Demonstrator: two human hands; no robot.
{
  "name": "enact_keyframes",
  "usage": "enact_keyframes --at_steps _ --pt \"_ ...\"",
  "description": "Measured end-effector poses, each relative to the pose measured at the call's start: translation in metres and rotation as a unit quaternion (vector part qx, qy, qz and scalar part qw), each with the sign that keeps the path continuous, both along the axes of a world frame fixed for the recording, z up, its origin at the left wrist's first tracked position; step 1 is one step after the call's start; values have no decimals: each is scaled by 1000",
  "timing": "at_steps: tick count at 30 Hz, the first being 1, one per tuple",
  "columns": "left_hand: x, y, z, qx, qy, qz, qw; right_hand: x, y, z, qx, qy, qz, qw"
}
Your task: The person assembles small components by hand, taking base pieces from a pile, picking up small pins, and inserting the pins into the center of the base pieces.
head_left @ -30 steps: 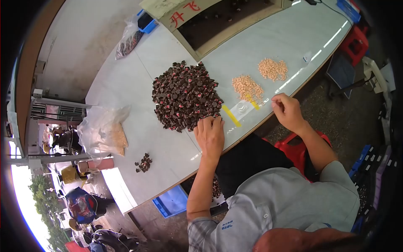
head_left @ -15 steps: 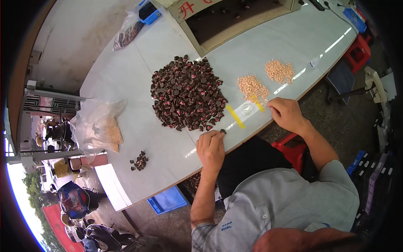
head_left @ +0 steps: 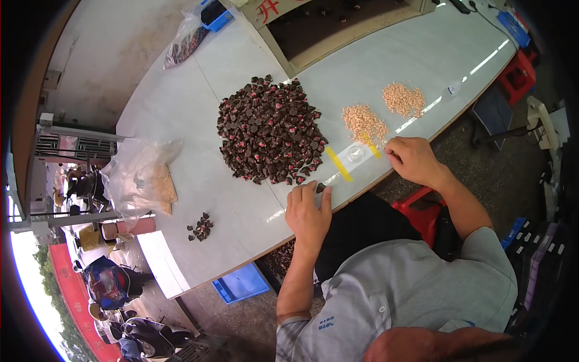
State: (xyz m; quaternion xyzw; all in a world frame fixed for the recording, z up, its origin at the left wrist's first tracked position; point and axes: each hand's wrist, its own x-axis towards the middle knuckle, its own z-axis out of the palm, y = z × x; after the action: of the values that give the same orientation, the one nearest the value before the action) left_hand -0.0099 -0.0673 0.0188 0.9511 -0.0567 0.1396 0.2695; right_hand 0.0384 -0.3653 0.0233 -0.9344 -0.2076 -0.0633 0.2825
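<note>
My left hand (head_left: pixel 307 212) is at the table's near edge, with a small dark cap-like piece (head_left: pixel 320 188) between thumb and forefinger. Just beyond it lies a large heap of similar dark pieces (head_left: pixel 271 133), some showing pink-red faces. My right hand (head_left: pixel 416 161) is by the edge farther right, its fingers curled and thumb pressed in; whatever they hold is too small to make out. Between the hands, a clear round item (head_left: pixel 356 152) sits on a pale strip between yellow tapes (head_left: pixel 339 165). Two piles of tiny beige pieces (head_left: pixel 364 123) lie beyond the right hand.
A few dark pieces (head_left: pixel 200 227) lie at the table's left, near a clear bag of beige pieces (head_left: pixel 142 181). A wooden box frame (head_left: pixel 356 45) with red lettering stands at the back. Beside it are a blue bin (head_left: pixel 217 18) and another bag (head_left: pixel 186 47).
My left hand has shifted slightly right, and its thumb and forefinger have spread around the dark piece. My right hand has barely moved.
</note>
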Motion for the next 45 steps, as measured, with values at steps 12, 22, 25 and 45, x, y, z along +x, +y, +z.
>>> enact_keyframes --at_steps 12,22,25,45 --pt "0 5 -4 -483 369 -84 789 -18 42 5 222 25 46 974" --pt "13 11 -8 -530 446 -136 708 -26 88 -3 250 1 115 961" --pt "15 12 -8 -527 457 -150 701 -25 90 -2 242 -24 114 963" --pt "20 16 -3 -495 473 -174 708 -14 80 17 194 51 192 961"
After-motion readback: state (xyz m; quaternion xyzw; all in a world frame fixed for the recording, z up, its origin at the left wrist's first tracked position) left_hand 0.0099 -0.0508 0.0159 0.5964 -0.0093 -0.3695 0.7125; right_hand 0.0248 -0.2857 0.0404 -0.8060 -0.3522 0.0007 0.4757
